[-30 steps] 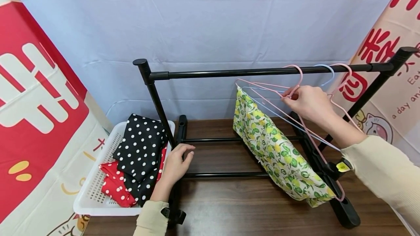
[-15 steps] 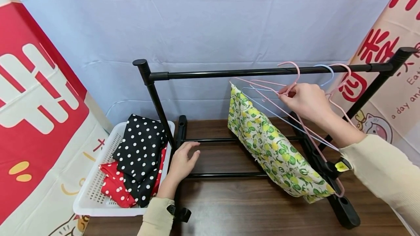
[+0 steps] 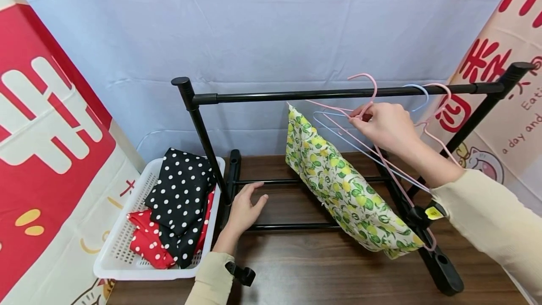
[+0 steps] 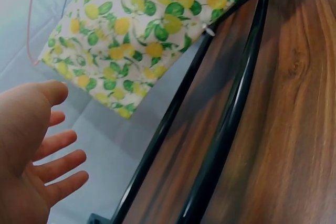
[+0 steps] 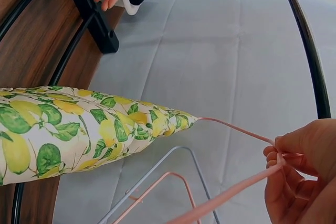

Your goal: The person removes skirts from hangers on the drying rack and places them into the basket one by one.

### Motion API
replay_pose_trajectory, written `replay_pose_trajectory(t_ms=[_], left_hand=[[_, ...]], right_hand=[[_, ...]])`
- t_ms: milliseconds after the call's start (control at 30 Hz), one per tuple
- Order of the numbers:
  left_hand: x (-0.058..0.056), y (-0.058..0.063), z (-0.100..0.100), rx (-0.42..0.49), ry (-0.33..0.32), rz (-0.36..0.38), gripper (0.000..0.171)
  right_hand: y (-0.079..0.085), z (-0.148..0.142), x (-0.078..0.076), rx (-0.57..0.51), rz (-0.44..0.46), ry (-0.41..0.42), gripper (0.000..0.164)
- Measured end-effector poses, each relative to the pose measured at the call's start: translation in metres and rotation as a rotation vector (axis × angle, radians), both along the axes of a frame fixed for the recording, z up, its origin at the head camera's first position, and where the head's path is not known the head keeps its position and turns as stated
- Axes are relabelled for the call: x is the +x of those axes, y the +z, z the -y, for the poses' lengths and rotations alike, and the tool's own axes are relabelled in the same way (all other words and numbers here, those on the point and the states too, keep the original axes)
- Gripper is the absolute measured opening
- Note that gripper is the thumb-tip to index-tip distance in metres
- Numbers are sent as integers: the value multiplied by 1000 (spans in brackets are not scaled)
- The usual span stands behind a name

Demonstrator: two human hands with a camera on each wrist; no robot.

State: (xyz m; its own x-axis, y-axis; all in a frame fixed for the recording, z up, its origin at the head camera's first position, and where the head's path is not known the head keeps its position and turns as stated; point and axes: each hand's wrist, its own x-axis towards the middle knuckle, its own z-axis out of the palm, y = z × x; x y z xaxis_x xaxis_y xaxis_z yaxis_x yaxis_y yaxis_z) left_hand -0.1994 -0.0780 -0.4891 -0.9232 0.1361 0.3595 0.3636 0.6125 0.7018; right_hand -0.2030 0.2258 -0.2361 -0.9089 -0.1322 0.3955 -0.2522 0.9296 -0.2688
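In the head view my right hand point(image 3: 387, 124) pinches a pink clothes hanger point(image 3: 372, 88) just below its hook. The hook's tip stands above the black top rail point(image 3: 271, 94). A lemon-print cloth point(image 3: 338, 180) hangs on this hanger, slanting down toward the front right. The right wrist view shows thumb and fingers gripping the pink wire, with the cloth point(image 5: 94, 135) to the left. My left hand point(image 3: 243, 211) is held in the air over the rack's lower bars, fingers loosely spread and holding nothing. In the left wrist view the cloth point(image 4: 126, 35) is beyond its fingertips.
A blue hanger point(image 3: 419, 91) and another pink hanger point(image 3: 442, 93) hang at the rail's right end. At left stands a white basket point(image 3: 116, 248) holding black polka-dot cloth point(image 3: 182, 201) and red polka-dot cloth point(image 3: 150, 244). The rack's foot point(image 3: 442, 267) rests on the wooden table point(image 3: 313, 267).
My right hand has moved left with the pink hanger and lemon-print cloth, and the hook has risen relative to the rail. My left hand has moved right, away from the basket.
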Motion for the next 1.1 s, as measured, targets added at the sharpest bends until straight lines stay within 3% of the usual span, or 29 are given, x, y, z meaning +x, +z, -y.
replay_pose_trajectory(t_ms=[200, 900, 1100], left_hand=[[-2, -12, -24, 47, 5, 65, 39], [-4, -29, -44, 260, -63, 313, 39], [-4, -30, -52, 335, -50, 402, 40]], right_hand=[[-5, -5, -3, -16, -26, 30, 21], [-2, 27, -2, -46, -93, 85, 19], [0, 39, -4, -49, -103, 103, 17]])
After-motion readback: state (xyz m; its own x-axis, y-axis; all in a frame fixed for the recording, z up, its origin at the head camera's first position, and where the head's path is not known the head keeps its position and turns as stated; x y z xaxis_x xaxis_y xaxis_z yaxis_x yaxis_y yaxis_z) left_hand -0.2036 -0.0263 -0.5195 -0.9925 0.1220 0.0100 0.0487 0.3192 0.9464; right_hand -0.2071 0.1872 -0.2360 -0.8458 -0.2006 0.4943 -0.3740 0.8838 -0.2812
